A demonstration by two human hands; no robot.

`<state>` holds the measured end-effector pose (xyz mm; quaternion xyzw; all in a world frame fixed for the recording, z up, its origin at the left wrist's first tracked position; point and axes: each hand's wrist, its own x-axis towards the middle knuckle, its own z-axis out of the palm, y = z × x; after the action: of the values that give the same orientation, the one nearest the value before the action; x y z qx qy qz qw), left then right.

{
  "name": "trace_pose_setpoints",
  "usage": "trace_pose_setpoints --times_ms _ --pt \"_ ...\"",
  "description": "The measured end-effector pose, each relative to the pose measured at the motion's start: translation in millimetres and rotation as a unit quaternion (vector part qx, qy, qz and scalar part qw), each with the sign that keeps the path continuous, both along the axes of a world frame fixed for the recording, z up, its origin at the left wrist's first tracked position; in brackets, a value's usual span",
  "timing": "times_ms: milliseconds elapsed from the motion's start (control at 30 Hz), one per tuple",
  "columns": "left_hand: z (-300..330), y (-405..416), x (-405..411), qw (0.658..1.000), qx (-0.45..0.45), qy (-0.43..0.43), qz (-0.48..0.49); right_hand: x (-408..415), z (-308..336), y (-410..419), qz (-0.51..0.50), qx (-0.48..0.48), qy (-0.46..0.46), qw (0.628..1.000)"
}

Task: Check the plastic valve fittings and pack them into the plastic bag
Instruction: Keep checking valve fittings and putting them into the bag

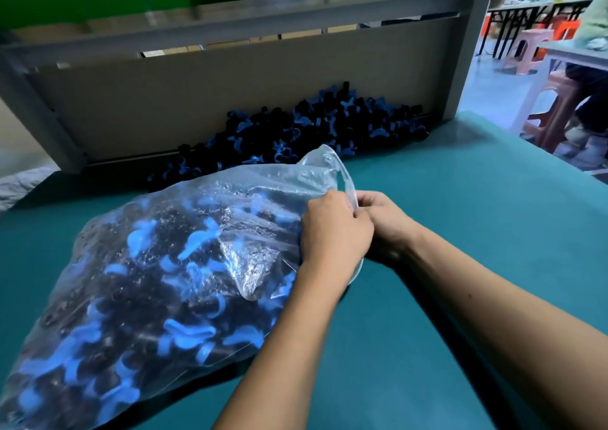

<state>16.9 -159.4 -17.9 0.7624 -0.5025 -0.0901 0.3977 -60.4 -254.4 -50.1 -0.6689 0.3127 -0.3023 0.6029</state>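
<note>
A large clear plastic bag [158, 285] lies on the teal table [477, 232], stuffed with black valve fittings that have blue handles. Its open mouth points right. My left hand [332, 232] and my right hand [388, 222] meet at that mouth, both pinching the loose plastic rim together. A loose flap of the bag stands up just above my fingers. Behind the bag, a heap of loose black and blue valve fittings [316, 127] rests against the back board.
A beige back board [230, 94] with grey metal frame posts closes off the far side of the table. Past the right table edge are plastic stools [556, 107], other tables and a seated person's legs [592, 101].
</note>
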Motion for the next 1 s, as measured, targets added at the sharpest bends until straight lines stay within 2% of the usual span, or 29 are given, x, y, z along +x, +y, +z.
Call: trace_pose_setpoints --times_ms 233,267,333,367,400,433,500,600,667,800,1000 --pt "-7 -3 12 0.999 0.037 -0.021 0.018 18 0 -19 0.048 -0.050 0.051 0.996" --pt "-8 -4 14 0.999 0.041 -0.024 0.016 21 1 -22 0.020 -0.034 0.038 0.998" --pt "-10 -6 14 0.998 0.047 -0.040 0.014 30 1 -33 -0.108 0.000 -0.011 0.994" --pt "-11 -6 14 0.997 0.052 -0.050 0.014 34 0 -42 -0.184 -0.035 -0.004 0.982" --pt "-12 -7 14 0.997 0.055 -0.058 0.015 37 0 -55 -0.240 -0.117 0.054 0.962" --pt "-12 -7 14 0.996 0.057 -0.062 0.015 40 -2 -68 -0.252 -0.215 0.137 0.934" --pt "-13 -7 15 0.997 0.052 -0.062 0.013 45 -6 -91 -0.198 -0.345 0.301 0.867" --pt "-13 -7 15 0.997 0.046 -0.052 0.016 55 -10 -113 -0.127 -0.368 0.470 0.792" --pt "-13 -7 16 0.997 0.048 -0.050 0.018 61 -11 -119 -0.100 -0.360 0.514 0.772" --pt "-13 -8 18 0.998 0.048 -0.035 0.015 59 -15 -113 -0.121 -0.365 0.480 0.788" --pt "-14 -9 20 0.999 0.048 -0.013 0.010 13 -15 -73 -0.215 -0.381 0.317 0.842"
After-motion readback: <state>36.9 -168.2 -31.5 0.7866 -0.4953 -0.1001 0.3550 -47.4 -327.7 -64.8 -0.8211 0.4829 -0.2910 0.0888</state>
